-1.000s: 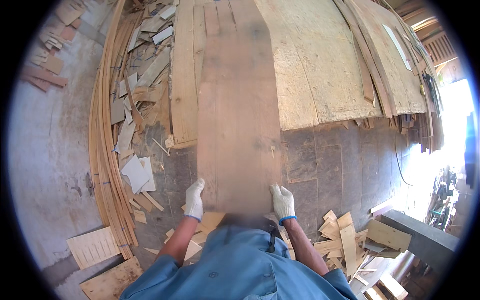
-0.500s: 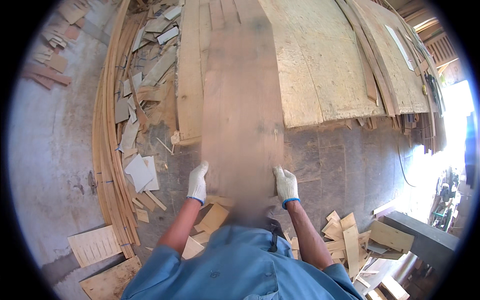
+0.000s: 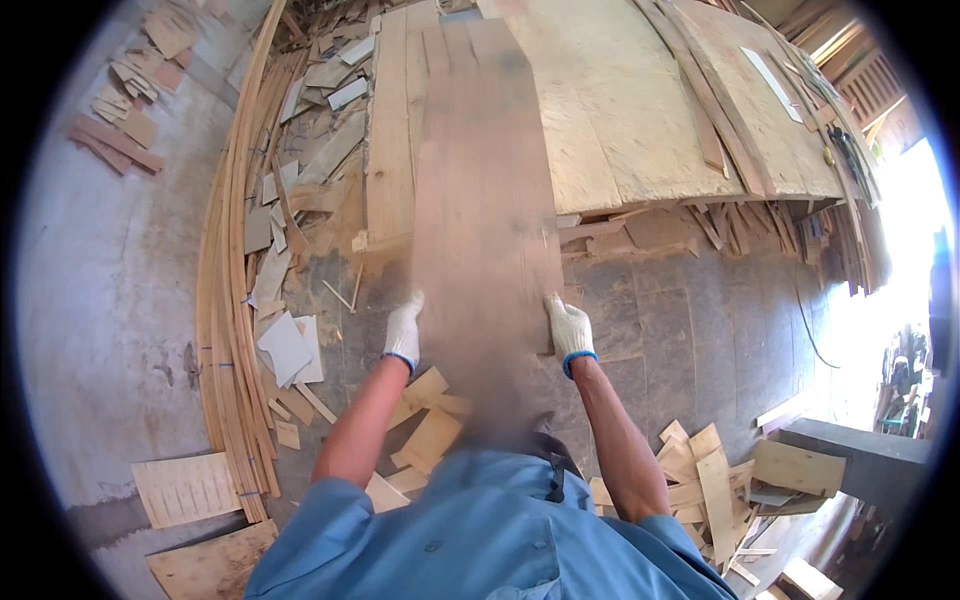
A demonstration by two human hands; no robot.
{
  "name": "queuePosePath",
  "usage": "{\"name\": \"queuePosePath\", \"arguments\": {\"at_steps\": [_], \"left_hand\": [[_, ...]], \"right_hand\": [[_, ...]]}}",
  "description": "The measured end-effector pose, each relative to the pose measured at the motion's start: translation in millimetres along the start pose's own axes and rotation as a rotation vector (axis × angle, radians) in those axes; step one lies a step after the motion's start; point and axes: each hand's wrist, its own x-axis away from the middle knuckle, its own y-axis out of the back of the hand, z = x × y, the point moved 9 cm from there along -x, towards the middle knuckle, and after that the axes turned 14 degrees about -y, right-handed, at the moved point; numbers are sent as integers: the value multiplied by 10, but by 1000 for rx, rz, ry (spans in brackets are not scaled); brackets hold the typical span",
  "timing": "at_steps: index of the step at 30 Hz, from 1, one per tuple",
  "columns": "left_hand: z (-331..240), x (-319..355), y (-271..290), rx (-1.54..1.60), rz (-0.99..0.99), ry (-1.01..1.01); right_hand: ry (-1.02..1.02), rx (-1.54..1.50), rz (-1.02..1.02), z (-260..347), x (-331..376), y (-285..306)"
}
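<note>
A long, wide reddish-brown wooden board (image 3: pixel 485 170) stretches away from me over the pale plywood-topped table (image 3: pixel 620 110). My left hand (image 3: pixel 404 328), in a white knitted glove with a blue cuff, grips the board's left edge near its close end. On the opposite edge my right hand (image 3: pixel 570 328), gloved the same way, is closed around the wood. Both thumbs lie on top; the other fingers are mostly hidden beneath. A dark blur covers the middle of the board's near end.
Long thin strips (image 3: pixel 226 330) in tied bundles run along the left. White and brown offcuts (image 3: pixel 288 345) lie beside them. Scrap wood pieces (image 3: pixel 705 480) cover the floor at lower right, near a grey beam (image 3: pixel 855 450). Narrow planks (image 3: pixel 705 90) rest on the table's right part.
My hands and the board have moved a little forward, away from my body. The view has shifted, and more of the scrap under the table's front edge shows. Both hands keep their grip.
</note>
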Motion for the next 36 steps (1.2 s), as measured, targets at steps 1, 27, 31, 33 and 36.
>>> {"name": "queuePosePath", "arguments": {"at_steps": [1,27,31,33,36], "left_hand": [[59,244,17,15,10,18],[837,3203,631,23,-125,92],[1255,2934,1037,-70,-131,-17],[1260,2897,1055,-63,-146,-18],[1285,2864,1078,-70,-152,-30]], "right_hand": [[85,64,-19,-117,170,56],[-273,91,167,-1855,2881,649],[-116,57,216,-1826,2763,495],[-80,48,197,-1731,2757,479],[-67,38,184,-1539,2733,495]]}}
